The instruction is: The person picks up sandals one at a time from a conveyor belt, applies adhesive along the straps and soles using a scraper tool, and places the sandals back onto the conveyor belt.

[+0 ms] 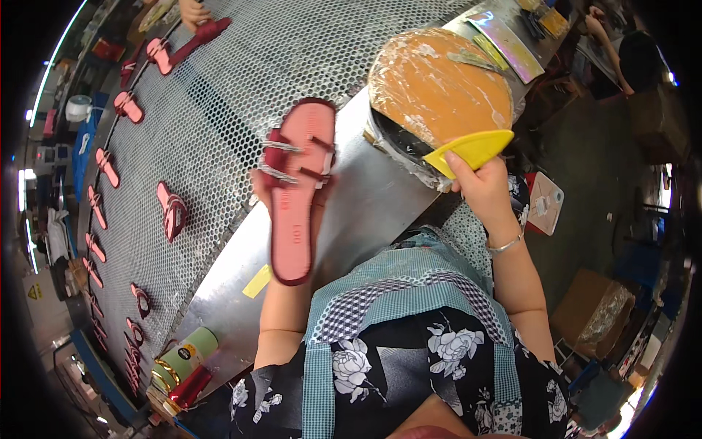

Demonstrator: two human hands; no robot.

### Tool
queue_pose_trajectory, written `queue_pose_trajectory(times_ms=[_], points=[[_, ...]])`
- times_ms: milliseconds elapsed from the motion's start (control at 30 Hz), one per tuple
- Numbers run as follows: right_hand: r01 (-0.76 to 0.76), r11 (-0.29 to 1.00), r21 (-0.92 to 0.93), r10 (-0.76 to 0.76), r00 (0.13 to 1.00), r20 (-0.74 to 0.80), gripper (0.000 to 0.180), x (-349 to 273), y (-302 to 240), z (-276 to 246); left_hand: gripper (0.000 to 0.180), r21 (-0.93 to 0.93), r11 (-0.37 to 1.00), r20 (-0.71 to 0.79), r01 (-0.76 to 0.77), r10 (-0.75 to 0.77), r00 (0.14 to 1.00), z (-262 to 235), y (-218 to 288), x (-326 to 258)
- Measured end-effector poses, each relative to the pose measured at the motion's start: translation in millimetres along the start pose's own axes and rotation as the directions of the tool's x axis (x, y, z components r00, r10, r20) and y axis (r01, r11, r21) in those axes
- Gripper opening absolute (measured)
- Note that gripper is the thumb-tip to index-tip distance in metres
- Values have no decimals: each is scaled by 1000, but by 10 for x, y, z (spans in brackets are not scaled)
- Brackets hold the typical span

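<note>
The single head-worn fisheye camera looked steeply down, close over the person's apron [409,293] and perforated conveyor [241,95].

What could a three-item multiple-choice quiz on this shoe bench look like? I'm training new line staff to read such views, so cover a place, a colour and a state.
1. Where is the yellow scraper?
A. On the perforated belt
B. In the right hand, at the edge of the round orange-topped pot
C. On the floor

2. What colour is the sandal in the left hand?
A. Pink
B. Green
C. Black

3. How is that sandal held?
A. Lying flat on the belt
B. Raised off the metal bench, its footbed and straps facing the camera
C. Inside a box

Answers:
1 B: the right hand grips it beside the pot.
2 A: its footbed is pink, with darker straps.
3 B: the left hand holds it from behind, above the bench.
</note>
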State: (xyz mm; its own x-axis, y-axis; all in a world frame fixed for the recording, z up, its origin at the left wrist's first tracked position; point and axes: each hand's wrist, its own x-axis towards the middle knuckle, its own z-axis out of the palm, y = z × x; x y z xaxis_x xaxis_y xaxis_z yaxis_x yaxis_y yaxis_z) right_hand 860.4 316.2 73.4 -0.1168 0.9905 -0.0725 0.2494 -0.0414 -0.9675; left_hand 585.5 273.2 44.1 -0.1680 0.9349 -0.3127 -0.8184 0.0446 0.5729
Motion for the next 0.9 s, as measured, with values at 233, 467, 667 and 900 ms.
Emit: queue_pose_trajectory(times_ms=[233, 467, 667, 900], points=[[-60, 890, 452, 46, 998, 42, 21, -280, -214, 13, 76, -35, 962, 40, 271, -270, 962, 595, -359, -332], [127, 836, 533, -229, 965, 128, 21, -259, -310, 13, 73, 3, 937, 61, 350, -350, 935, 807, -706, -383], [182, 853, 489, -178, 982, -55, 17, -29, -289, -155, 75, 141, 930, 161, 339, -360, 919, 872, -859, -317], [780, 626, -5, -776, 623, 95, 24, 40, -350, -338, 72, 168, 933, 86, 317, -334, 939, 1024, -925, -227]])
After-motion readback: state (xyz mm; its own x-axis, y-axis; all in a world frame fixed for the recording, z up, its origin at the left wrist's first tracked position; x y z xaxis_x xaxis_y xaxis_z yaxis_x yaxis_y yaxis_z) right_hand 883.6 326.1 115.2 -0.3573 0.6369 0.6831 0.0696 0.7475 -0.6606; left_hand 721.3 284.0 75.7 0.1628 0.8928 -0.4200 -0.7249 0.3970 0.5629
